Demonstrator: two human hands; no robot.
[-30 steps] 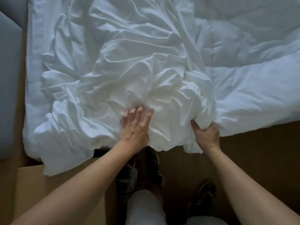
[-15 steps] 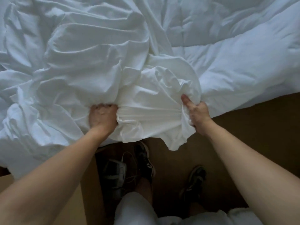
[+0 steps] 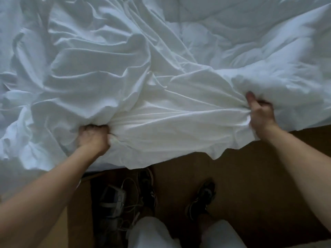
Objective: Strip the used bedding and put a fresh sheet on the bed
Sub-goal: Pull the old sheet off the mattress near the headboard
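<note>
Right, our left hand and right hand are each fisted on the crumpled white cotton sheet, well apart. Taut band of cloth runs left-right between them, along the edge of the bed; the bulk lies ahead of us on it. Left hand sits slightly nearer us. We judge the pull comes straight back, over the brown carpeted floor.

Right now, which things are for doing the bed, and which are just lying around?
For the job: white sheet, bunched and gripped by left hand and right hand; other white bedding beyond it.
Just lying about: grey gadget with cables on the brown floor.
</note>
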